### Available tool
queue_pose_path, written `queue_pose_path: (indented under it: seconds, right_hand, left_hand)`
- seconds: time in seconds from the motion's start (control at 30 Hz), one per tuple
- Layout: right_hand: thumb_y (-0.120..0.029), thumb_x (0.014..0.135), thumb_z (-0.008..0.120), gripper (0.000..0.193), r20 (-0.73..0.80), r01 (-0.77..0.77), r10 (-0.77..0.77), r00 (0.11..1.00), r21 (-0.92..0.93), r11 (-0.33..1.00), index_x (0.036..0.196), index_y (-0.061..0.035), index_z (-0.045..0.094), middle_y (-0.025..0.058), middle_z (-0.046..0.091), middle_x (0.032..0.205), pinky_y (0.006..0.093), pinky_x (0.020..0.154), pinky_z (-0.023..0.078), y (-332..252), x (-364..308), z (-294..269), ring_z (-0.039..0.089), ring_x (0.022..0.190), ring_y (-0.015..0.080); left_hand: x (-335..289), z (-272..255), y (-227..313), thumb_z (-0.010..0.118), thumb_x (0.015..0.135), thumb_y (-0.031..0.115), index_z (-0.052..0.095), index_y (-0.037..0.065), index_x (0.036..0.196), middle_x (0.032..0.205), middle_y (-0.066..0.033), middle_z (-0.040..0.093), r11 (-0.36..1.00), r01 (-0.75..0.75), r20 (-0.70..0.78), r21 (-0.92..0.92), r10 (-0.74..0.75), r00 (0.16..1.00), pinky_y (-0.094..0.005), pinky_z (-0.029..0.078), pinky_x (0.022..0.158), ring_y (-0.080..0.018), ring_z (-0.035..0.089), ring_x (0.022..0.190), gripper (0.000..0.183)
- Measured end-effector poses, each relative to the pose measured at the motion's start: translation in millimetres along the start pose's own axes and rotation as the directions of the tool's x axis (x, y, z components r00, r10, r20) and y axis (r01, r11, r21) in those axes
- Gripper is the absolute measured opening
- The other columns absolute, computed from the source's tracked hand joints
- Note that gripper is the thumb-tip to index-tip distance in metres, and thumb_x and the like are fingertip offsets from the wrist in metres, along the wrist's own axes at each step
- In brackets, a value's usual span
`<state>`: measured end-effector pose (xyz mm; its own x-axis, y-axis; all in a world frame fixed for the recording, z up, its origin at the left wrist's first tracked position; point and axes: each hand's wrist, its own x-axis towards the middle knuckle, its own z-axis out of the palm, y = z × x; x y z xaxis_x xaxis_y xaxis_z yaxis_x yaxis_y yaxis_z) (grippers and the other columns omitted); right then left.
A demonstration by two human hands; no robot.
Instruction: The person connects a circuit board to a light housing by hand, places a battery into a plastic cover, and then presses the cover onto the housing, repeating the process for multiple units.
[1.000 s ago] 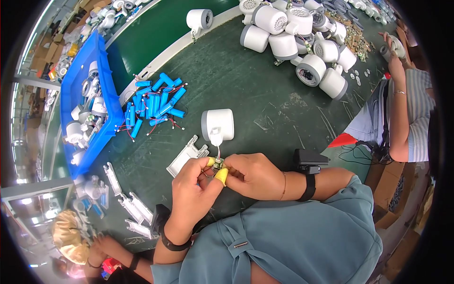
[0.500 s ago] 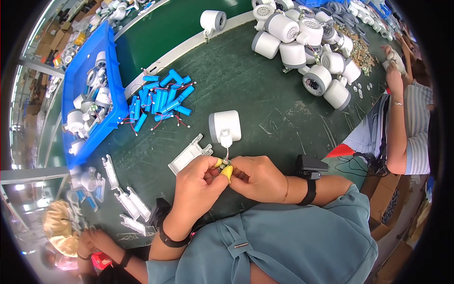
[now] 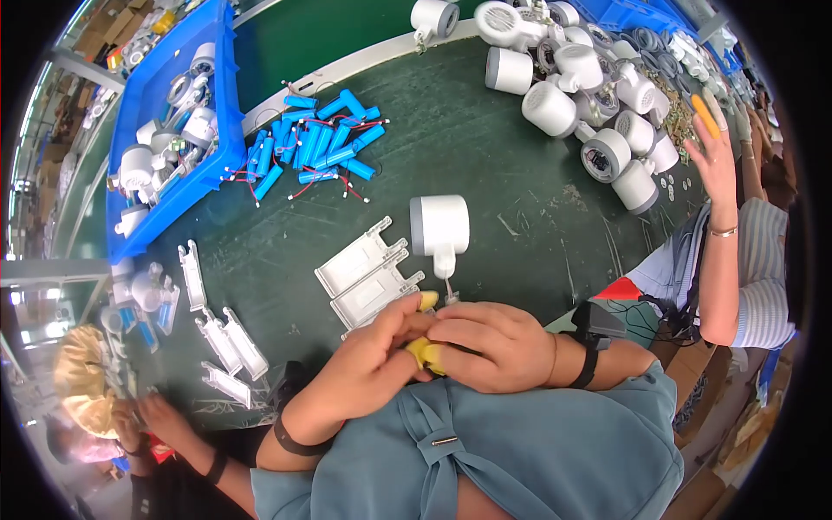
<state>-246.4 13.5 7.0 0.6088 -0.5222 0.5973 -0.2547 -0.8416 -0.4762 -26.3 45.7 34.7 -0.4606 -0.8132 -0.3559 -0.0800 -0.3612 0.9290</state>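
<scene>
My left hand (image 3: pixel 368 364) and my right hand (image 3: pixel 494 347) meet close to my body, fingers curled together. Yellow finger cots cover my left index fingertip and thumb. My right fingers close on the yellow finger cot (image 3: pixel 422 352) at my left thumb; anything else between the hands is hidden. Just beyond them lies a white cylindrical housing (image 3: pixel 444 224) with a grey rim and short neck. Wires run from its neck to a small part (image 3: pixel 451 291) near my right fingers. Left of it, two white plastic half-shells (image 3: pixel 354 262) lie side by side, one partly behind my left hand.
Blue wired battery cells (image 3: pixel 316 139) lie in a heap beside a blue bin (image 3: pixel 227 95) of white housings. More white housings (image 3: pixel 598 104) are piled at far right. Several white shells (image 3: pixel 230 342) lie at left. A co-worker's raised hand (image 3: pixel 718 160) is at right; another co-worker's hands are lower left.
My hands have drawn back toward my body, off the small wired part. My right fingers have moved to the left thumb's finger cot. The second half-shell has come into sight. The right co-worker's hand has risen.
</scene>
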Motion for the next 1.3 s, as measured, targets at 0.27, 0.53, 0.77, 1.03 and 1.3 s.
queue_pose_path:
  seconds: [0.27, 0.53, 0.77, 1.03, 1.3]
  right_hand:
    - [-0.017, 0.078, 0.077, 0.039, 0.149, 0.076, -0.104, 0.983, 0.18, 0.981, 0.11, -0.0017, 0.062, 0.0114, 0.065, 0.106, 0.0334, 0.076, 0.057, 0, 12, 10, 0.067, 0.099, 0.0286]
    - [-0.011, 0.072, 0.071, 0.03, 0.264, 0.11, -0.12, 0.957, 0.055, 0.992, 0.101, -0.0043, 0.07, 0.0066, 0.066, 0.102, 0.0334, 0.071, 0.053, -3, 19, 14, 0.064, 0.094, 0.0241]
    - [-0.009, 0.071, 0.07, 0.03, 0.225, 0.073, -0.052, 0.973, -0.086, 0.994, 0.1, -0.0043, 0.07, 0.0053, 0.064, 0.098, 0.0341, 0.073, 0.047, 8, 27, 28, 0.061, 0.092, 0.0222]
    - [-0.009, 0.072, 0.068, 0.029, 0.365, 0.075, -0.043, 0.93, -0.073, 0.994, 0.101, -0.0046, 0.069, 0.0042, 0.063, 0.099, 0.0339, 0.071, 0.043, 9, 28, 44, 0.06, 0.094, 0.021]
    - [-0.012, 0.074, 0.071, 0.03, 0.381, 0.011, 0.003, 0.925, -0.035, 0.999, 0.103, -0.005, 0.068, 0.0065, 0.064, 0.102, 0.0369, 0.077, 0.044, 1, 42, 30, 0.06, 0.096, 0.0235]
  left_hand:
    - [-16, -11, -2, 0.038, 0.102, 0.019, 0.02, 0.002, 0.155, 0.143, -0.0186, 0.048, 0.825, 0.172, 0.084, -0.539, -0.15, 0.985, -0.0336, 0.038, 0.107, -0.0235, 0.05, 0.127, 0.058]
    - [-38, -6, -19, 0.059, 0.099, 0.025, 0.032, 0.001, 0.15, 0.128, -0.0136, 0.059, 0.983, -0.156, -0.33, -0.099, 0.115, 0.937, -0.0296, 0.049, 0.082, -0.0152, 0.059, 0.099, 0.063]
    - [-55, -17, -38, 0.081, 0.068, 0.005, 0.057, 0.0, 0.114, 0.107, -0.0139, 0.059, 0.688, 0.068, -0.428, 0.723, 0.368, 0.826, -0.0354, 0.05, 0.074, -0.026, 0.058, 0.085, 0.052]
    - [-55, -16, -49, 0.082, 0.071, 0.014, 0.054, -0.001, 0.115, 0.109, -0.0175, 0.057, 0.671, 0.127, -0.436, 0.73, 0.315, 0.843, -0.0425, 0.05, 0.08, -0.037, 0.059, 0.095, 0.054]
    - [-52, -20, -48, 0.082, 0.068, 0.01, 0.055, 0.0, 0.113, 0.106, -0.0157, 0.059, 0.628, 0.097, -0.417, 0.772, 0.386, 0.823, -0.0367, 0.052, 0.073, -0.0302, 0.059, 0.084, 0.053]
